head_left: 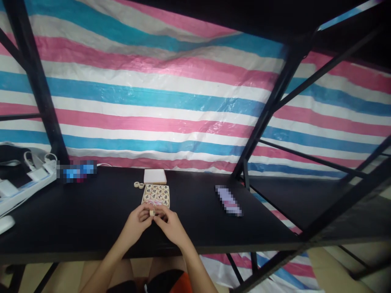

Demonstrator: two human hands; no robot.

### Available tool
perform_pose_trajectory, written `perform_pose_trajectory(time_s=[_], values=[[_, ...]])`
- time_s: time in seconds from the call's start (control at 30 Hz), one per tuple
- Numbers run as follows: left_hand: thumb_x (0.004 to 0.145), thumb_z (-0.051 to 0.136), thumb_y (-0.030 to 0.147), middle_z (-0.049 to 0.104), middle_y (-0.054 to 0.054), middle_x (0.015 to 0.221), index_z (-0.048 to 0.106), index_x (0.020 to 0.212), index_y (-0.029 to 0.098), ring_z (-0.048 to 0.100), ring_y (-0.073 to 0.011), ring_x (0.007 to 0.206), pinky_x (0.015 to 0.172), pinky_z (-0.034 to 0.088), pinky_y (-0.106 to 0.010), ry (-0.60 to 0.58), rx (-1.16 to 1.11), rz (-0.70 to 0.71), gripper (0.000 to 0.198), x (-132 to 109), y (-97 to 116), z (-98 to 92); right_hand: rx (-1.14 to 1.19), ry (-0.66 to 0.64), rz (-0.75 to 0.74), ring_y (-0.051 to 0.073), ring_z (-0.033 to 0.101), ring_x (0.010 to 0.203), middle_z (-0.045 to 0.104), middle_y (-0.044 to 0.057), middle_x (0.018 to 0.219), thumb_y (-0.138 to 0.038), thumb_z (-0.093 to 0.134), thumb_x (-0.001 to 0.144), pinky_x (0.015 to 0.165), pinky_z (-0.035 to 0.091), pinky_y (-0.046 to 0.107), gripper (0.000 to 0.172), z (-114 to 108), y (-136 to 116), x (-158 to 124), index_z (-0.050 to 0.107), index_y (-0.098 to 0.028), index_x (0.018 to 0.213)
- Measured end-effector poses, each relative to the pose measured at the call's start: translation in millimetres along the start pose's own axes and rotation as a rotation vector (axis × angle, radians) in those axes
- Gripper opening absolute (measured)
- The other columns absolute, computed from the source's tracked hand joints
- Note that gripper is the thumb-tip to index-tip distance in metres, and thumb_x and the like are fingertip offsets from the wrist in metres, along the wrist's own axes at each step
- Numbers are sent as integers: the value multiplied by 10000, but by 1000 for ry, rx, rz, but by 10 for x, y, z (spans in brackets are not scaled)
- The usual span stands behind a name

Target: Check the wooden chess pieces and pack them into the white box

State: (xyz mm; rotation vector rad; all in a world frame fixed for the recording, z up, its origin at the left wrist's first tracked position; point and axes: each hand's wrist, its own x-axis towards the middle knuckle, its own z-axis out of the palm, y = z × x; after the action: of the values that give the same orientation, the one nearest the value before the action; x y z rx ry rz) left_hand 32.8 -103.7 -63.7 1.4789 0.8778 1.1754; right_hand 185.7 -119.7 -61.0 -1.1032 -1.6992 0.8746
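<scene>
Between the fingertips of my left hand [137, 224] and my right hand [171, 226] is a small, pale, round xiangqi piece [152, 213], seen partly from its side. Both hands have their fingers closed around it, just in front of a shallow box [142, 201]. Several xiangqi pieces [157, 192] with dark characters lie in rows in this box. Something pinkish covers part of the front row, and my fingers hide the box's near edge. Two loose pieces [138, 185] sit left of the box, and a white lid-like box part [154, 176] lies behind it.
On the black table [100, 219], a blurred phone-like object [228, 200] lies to the right. A blurred blue item [77, 171] is at the back left. A white power strip [27, 195] with plugs stands at far left. Black metal posts [265, 118] and striped sheeting [159, 101] enclose the table.
</scene>
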Motion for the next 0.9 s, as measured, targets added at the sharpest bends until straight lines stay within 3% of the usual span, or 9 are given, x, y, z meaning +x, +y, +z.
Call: perform_pose_trajectory(time_s=[0.13, 0.33, 0.63, 0.77, 0.9], values=[[698, 626, 232, 679, -54, 959, 630, 847, 193, 622, -225, 945, 836, 478, -335, 27, 191, 63, 154, 11, -28, -47, 46, 39, 21, 155, 631, 754, 694, 20, 972, -262, 599, 795, 632, 445, 238, 230, -14, 8, -12, 634, -221, 1019], [684, 617, 220, 650, -24, 805, 609, 844, 173, 629, -163, 714, 685, 497, -274, 8, 87, -3, 167, 3, 6, -37, 25, 132, 54, 141, 587, 689, 650, 2, 804, -234, 651, 731, 598, 432, 225, 162, 13, 53, -4, 606, -192, 881], [685, 636, 255, 671, -33, 806, 635, 835, 169, 637, -174, 728, 714, 515, -289, -32, 103, -23, 173, 0, 36, -13, -85, 166, -34, 112, 517, 631, 512, -30, 708, -114, 587, 695, 587, 404, 211, 133, -8, 22, -29, 491, -191, 643], [737, 614, 293, 693, -54, 889, 665, 857, 172, 647, -204, 866, 820, 501, -311, -24, 118, 15, 178, -1, 41, -38, -69, 156, -19, 124, 546, 647, 545, -20, 714, -161, 590, 734, 594, 425, 218, 111, -1, 19, -42, 500, -195, 679], [721, 637, 318, 687, -37, 836, 644, 838, 171, 651, -190, 781, 725, 516, -283, 65, 71, -25, 188, 11, 33, -73, -2, 162, 3, 137, 603, 676, 610, -7, 769, -239, 573, 791, 592, 457, 226, 98, 21, 30, -51, 487, -208, 826]])
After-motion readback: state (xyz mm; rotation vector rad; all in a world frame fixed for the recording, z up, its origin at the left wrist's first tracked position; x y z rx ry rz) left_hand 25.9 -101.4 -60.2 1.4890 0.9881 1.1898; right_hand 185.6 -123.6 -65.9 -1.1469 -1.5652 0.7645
